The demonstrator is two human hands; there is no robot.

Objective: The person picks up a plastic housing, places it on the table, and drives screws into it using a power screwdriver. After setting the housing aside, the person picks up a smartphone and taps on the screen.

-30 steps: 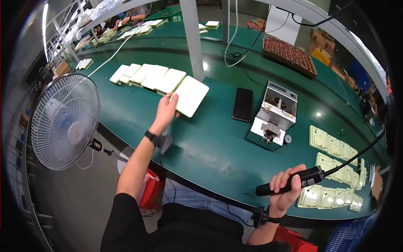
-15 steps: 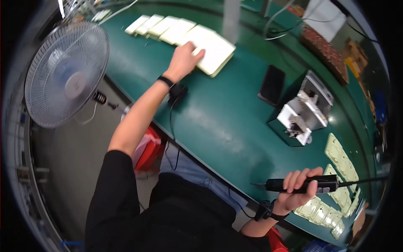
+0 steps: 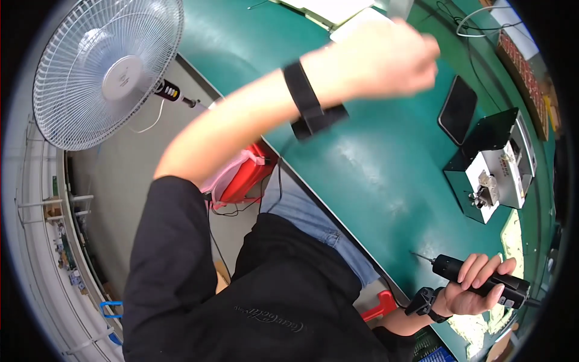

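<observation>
Gripping a black electric screwdriver (image 3: 479, 279), the right hand (image 3: 476, 289) stays low; left hand (image 3: 386, 57) blurred, grip unclear.

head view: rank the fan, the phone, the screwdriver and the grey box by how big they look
1. fan, largest by far
2. grey box
3. screwdriver and phone look about alike; the right hand hides part of the screwdriver, so I won't rank them.

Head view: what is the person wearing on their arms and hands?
Both hands are bare, no gloves. The left hand has a black strap around its wrist with a dark tab hanging from it; the forearm is bare below a black sleeve pushed up past the elbow. The right hand also carries a black wrist strap.
</observation>
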